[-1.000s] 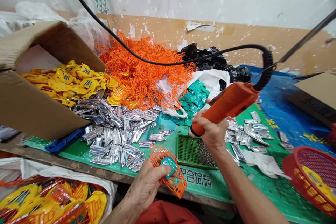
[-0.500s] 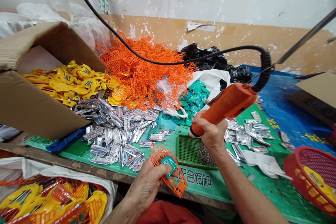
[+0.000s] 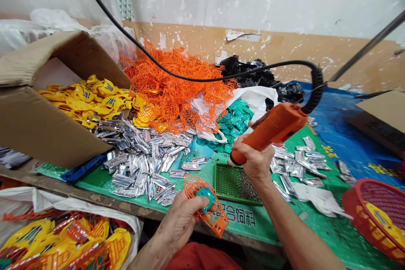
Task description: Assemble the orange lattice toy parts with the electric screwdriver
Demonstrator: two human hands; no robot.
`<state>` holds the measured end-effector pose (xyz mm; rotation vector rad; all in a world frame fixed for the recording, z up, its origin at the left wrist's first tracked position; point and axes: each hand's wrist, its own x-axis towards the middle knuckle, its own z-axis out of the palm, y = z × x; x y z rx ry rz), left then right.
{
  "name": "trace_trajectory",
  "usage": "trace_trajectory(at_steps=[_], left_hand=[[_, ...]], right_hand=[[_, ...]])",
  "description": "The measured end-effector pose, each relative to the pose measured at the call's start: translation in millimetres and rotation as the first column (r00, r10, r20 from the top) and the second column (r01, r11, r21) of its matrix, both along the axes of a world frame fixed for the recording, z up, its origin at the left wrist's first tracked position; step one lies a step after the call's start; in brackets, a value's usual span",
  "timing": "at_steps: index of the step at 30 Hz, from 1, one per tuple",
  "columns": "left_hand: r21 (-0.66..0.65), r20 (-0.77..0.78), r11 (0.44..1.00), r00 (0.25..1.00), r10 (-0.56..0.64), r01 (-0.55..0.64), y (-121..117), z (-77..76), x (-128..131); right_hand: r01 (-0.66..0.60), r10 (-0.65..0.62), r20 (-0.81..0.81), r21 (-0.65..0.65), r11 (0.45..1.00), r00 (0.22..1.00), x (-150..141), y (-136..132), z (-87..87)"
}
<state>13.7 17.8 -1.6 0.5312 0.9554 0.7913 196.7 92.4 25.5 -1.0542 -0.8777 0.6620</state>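
My left hand (image 3: 182, 215) grips an orange plastic frame (image 3: 217, 218) low at the table's front edge. A teal plastic piece (image 3: 206, 198) lies on that frame, pinned under my thumb. Wrapped round an orange electric screwdriver (image 3: 268, 130) is my right hand (image 3: 257, 160); the tool tilts with its dark nose end down to the left. Just below that nose is a green mesh tray (image 3: 225, 181), with small screws (image 3: 248, 185) heaped in its right part. The screwdriver and the held frame are apart. What the frame's underside looks like is hidden.
Silver pieces (image 3: 142, 168) lie heaped at left, and more silver pieces (image 3: 299, 160) at right. Behind are orange frames (image 3: 177, 88), teal pieces (image 3: 237, 118) and yellow parts (image 3: 104, 97) by a cardboard box (image 3: 47, 126). A red basket (image 3: 357, 211) stands at right; a black cable (image 3: 202, 79) hangs across.
The view has shifted slightly. My left hand keeps the orange frame and teal piece, turned a little. My right hand holds the screwdriver almost unmoved.
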Motion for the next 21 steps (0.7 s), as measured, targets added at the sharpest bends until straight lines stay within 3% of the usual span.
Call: trace_trajectory(at_steps=[6,13,21], left_hand=[[0.034,0.015,0.999,1.0,0.016,-0.017,-2.9,-2.5,-0.6],[0.165,0.046,0.986,0.999,-0.003,-0.004,-5.2,1.4,2.7],[0.18,0.089,0.983,0.996,0.006,-0.022,-4.0,0.3,5.1]], right_hand=[[-0.026,0.03,-0.075,0.054,0.998,0.997,1.2,-4.3,19.3],[-0.223,0.26,-0.246,0.166,0.96,0.934,-15.4,-42.4,56.0],[-0.365,0.418,-0.267,0.227,0.903,0.868,-42.0,-68.5,55.7]])
